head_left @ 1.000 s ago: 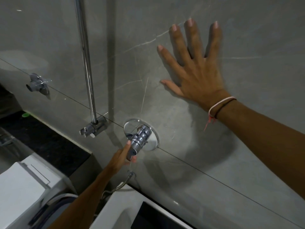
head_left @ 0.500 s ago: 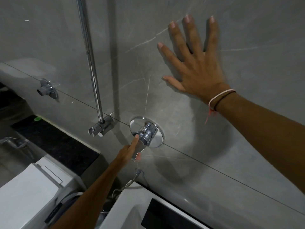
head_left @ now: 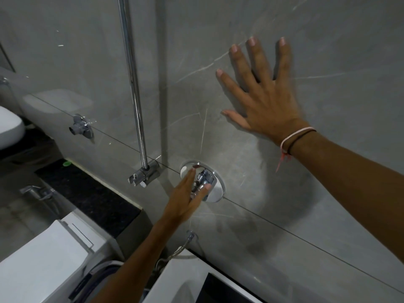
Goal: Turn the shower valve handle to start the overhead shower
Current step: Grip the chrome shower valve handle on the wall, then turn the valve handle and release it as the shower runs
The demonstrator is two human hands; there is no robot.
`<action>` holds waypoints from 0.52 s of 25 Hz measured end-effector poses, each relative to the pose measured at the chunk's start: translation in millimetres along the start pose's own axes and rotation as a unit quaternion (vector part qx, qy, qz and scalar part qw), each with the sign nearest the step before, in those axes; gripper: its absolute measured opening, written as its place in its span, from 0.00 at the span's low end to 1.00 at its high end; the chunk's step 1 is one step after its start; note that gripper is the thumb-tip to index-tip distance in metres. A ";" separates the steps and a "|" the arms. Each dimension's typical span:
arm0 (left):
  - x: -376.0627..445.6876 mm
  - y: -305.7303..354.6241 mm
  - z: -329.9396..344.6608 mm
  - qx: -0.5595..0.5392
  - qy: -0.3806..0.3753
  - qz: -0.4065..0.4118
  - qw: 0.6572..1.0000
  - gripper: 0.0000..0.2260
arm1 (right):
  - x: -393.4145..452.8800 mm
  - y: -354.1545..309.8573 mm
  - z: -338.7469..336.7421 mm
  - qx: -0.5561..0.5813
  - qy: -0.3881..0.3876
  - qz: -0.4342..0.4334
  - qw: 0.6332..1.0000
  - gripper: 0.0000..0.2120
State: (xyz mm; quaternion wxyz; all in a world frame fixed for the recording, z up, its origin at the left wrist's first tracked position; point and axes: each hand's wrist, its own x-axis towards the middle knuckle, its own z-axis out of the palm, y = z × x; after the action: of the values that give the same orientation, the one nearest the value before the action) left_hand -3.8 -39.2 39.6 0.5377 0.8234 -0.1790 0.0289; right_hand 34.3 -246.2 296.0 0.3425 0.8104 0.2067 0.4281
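Observation:
A chrome shower valve handle juts from a round chrome plate on the grey tiled wall, low in the middle. My left hand reaches up from below and its fingers and thumb lie around the handle, touching it. My right hand is pressed flat on the wall above and to the right, fingers spread, holding nothing. A pink and a dark band circle its wrist.
A chrome riser pipe runs up the wall to a bracket left of the valve. A small wall outlet sits further left. White appliances stand below, with a hose and a dark ledge.
My left hand has slid up from under the handle's tip and now wraps around the handle. The handle seems turned upward. The view has shifted left; my right hand stays on the wall.

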 end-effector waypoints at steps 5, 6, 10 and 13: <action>0.3 3.8 23.0 -0.046 0.058 -0.024 0.997 0.31 | -0.5 0.1 2.3 -0.003 0.003 -0.003 1.000 0.43; -0.7 3.6 25.5 -0.050 0.068 -0.024 0.996 0.31 | 0.1 0.0 2.9 -0.003 0.005 -0.004 1.000 0.43; -2.1 3.8 24.0 -0.040 0.077 0.005 0.996 0.31 | 1.0 0.1 4.9 0.001 0.008 -0.005 1.000 0.44; -1.7 5.9 25.0 0.018 0.053 0.018 0.998 0.33 | 0.6 -0.2 6.5 0.000 0.007 -0.007 1.000 0.44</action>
State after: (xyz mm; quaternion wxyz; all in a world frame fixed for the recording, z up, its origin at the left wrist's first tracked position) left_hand -11.0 -63.3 33.8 0.5308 0.8269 -0.1646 0.0858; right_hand 40.0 -248.2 293.5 0.3440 0.8061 0.2145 0.4312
